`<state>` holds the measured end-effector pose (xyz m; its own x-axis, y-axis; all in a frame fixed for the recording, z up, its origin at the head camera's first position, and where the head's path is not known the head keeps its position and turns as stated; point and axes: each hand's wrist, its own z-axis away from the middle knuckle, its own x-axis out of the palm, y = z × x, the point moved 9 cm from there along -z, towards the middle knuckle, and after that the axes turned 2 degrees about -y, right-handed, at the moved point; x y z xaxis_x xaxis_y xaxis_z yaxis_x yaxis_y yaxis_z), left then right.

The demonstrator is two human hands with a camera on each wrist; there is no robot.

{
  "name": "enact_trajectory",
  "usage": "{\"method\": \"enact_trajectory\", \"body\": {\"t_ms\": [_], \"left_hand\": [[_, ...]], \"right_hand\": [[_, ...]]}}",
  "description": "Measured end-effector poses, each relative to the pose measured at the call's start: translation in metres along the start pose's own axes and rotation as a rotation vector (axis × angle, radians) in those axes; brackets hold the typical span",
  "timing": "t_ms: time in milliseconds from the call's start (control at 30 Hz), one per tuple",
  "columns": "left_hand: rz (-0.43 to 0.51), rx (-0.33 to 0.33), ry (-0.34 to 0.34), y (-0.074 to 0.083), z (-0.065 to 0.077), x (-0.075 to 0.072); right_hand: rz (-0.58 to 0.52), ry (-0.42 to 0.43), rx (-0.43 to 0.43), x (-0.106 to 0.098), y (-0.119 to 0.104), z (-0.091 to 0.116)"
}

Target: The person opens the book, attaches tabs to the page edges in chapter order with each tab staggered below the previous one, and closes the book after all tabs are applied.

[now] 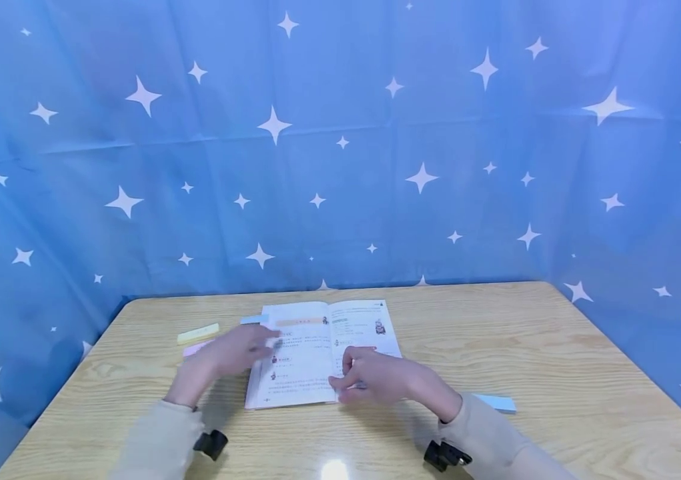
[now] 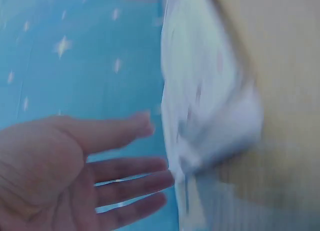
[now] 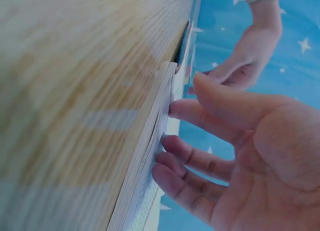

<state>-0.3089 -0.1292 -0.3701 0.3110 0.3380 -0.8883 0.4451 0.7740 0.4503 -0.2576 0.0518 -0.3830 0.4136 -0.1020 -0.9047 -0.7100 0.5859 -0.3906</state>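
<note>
An open book [image 1: 304,367] with printed text and small pictures lies on the wooden table. Over its left page is my left hand [image 1: 235,350], blurred; the left wrist view shows its fingers and thumb extended, with nothing between them. My right hand [image 1: 379,377] is at the right page, close to the spine. In the right wrist view, fingertips of the right hand [image 3: 240,151] touch the book's pages [image 3: 150,156], fingers slightly bent and thumb apart. Part of the right page is hidden under that hand.
Left of the book lie a yellow strip [image 1: 198,333] and a pink-purple strip [image 1: 195,348]. A blue strip [image 1: 253,319] is by the book's upper left edge. Another light-blue piece [image 1: 499,403] sits beside my right sleeve. A blue star-patterned curtain [image 1: 340,167] hangs behind the table.
</note>
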Motion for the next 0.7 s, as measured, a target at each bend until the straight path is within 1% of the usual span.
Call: {"method": "enact_trajectory", "body": {"t_ms": [67,133,167,267,333,367,433,500,600,700], "left_hand": [[-0.026,-0.008,0.099,-0.02,0.006,-0.021],[-0.075,-0.057,0.182,-0.045,0.015,-0.038],[-0.097,-0.087,0.211,-0.057,0.019,-0.045],[-0.139,-0.185,0.247,-0.093,0.032,-0.055],[-0.142,-0.246,0.237,-0.113,0.038,-0.055],[-0.147,-0.265,0.23,-0.12,0.04,-0.054],[-0.145,-0.29,0.211,-0.131,0.042,-0.052],[-0.144,-0.304,0.203,-0.138,0.043,-0.05],[-0.135,-0.315,0.224,-0.142,0.045,-0.05],[-0.132,-0.319,0.254,-0.143,0.048,-0.052]], "right_hand": [[-0.012,-0.005,0.008,0.0,0.0,0.0],[-0.021,-0.011,0.018,0.0,0.0,0.0],[-0.023,-0.015,0.021,0.0,0.0,0.0],[-0.028,-0.02,0.032,0.0,0.0,0.0],[-0.028,-0.021,0.038,0.0,0.0,0.0],[-0.027,-0.021,0.041,0.0,0.0,0.001],[-0.03,-0.023,0.047,0.0,0.0,0.001],[-0.036,-0.025,0.047,0.0,0.0,0.001],[-0.043,-0.027,0.034,0.001,0.0,0.002],[-0.058,-0.029,0.01,0.0,0.0,0.002]]}}
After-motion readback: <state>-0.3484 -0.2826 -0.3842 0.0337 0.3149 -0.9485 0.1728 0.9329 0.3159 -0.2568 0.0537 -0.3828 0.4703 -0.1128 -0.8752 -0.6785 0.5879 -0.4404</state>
